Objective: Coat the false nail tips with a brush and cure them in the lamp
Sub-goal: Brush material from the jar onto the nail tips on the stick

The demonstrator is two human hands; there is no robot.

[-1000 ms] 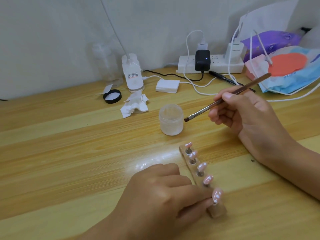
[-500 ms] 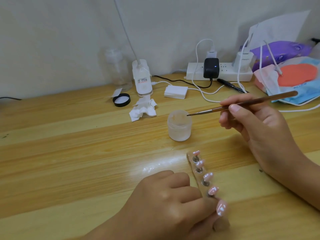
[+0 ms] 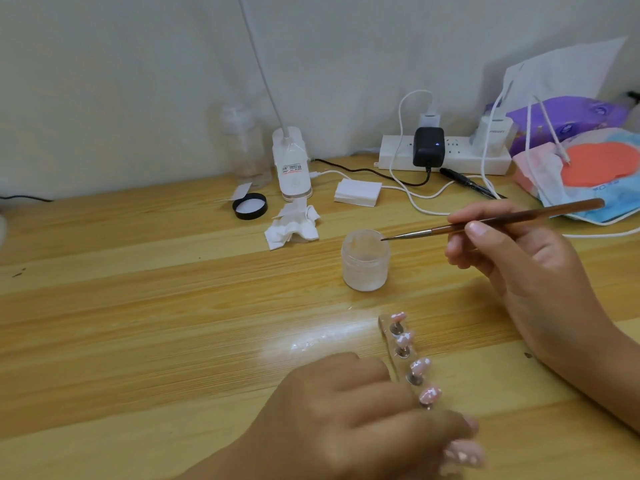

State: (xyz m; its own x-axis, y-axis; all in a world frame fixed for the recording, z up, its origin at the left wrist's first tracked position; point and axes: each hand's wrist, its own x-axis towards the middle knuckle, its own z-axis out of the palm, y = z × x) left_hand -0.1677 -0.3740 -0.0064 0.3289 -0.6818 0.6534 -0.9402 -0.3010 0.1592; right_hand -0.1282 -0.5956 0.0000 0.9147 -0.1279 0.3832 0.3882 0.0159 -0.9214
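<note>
Just right of centre frame, the right hand pinched the brush between thumb and fingers, its fine tip poised at the rim of the open jar. At the bottom edge, the left hand curled its fingers round the near end of the holder, where five pink nail tips stood on pegs in a row running up toward the jar. The likeliest trouble was an overloaded brush: gel carried from jar to tips could drip on the table or flood a tip's edges. The jar stood free (nothing steadied it), so a sideways drag on its rim might topple it. The left fingers lay close over the nearest tips and could smear wet coating.
</note>
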